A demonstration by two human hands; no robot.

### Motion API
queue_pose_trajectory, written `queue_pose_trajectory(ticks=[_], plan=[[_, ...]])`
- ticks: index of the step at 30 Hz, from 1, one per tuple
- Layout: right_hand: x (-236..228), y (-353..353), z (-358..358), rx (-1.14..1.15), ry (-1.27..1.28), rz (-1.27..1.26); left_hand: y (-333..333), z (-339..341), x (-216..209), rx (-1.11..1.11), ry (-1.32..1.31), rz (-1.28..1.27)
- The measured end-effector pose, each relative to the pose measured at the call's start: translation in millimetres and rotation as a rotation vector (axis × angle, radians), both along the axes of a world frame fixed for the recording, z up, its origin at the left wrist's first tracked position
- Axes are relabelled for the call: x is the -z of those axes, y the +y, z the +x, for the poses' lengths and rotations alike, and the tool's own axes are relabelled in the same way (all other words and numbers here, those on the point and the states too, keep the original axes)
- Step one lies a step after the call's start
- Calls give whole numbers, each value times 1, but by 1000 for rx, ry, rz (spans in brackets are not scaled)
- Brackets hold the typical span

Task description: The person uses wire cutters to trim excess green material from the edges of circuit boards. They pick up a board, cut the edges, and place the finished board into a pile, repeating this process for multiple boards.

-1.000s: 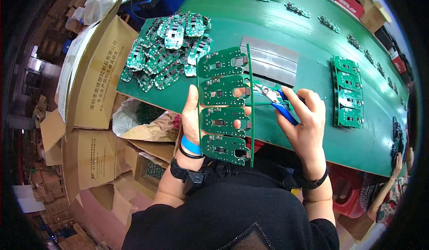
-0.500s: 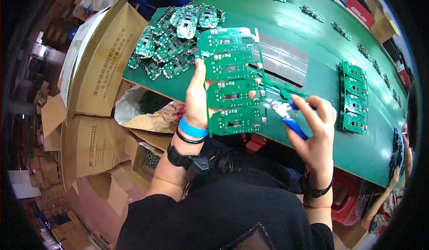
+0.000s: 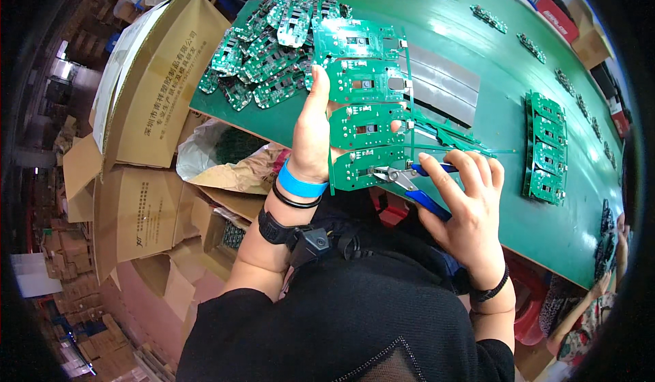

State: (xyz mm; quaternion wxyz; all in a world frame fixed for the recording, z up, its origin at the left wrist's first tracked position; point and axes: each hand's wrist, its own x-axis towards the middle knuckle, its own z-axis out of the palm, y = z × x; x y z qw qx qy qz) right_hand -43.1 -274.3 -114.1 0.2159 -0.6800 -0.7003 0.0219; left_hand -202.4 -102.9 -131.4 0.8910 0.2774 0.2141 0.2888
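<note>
My left hand [image 3: 314, 133] grips a green circuit board panel [image 3: 368, 119] from its left side, thumb on the front edge and fingers behind. The panel is a column of several joined boards with thin rails along both sides. My right hand [image 3: 464, 197] is closed around blue-handled cutting pliers [image 3: 426, 201]. The plier jaws are at the lowest board of the panel, near its right part; whether they touch it I cannot tell. Behind the panel, loose green rail strips [image 3: 450, 136] lie on the green table [image 3: 491, 170].
A heap of separated boards [image 3: 266, 54] lies at the table's far left. More panels [image 3: 546, 150] are stacked at right, beside a grey metal plate [image 3: 443, 88]. Cardboard boxes [image 3: 157, 102] stand to the left. Another person's arm [image 3: 580, 310] shows at the right edge.
The panel has tilted and moved slightly up and right in my left hand. My right hand has brought the pliers left, from beside the panel to its lowest board.
</note>
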Motion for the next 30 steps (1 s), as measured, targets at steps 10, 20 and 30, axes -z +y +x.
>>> queue_pose_trajectory(ticks=[10,20,30], plan=[[-1,3,0,-5,-66,27,4,1,0,-34,43,31],[7,5,2,-27,-35,112,7,-3,3,-17,15,-32],[14,8,26,257,76,240,1,-22,22,185,-489,-456]])
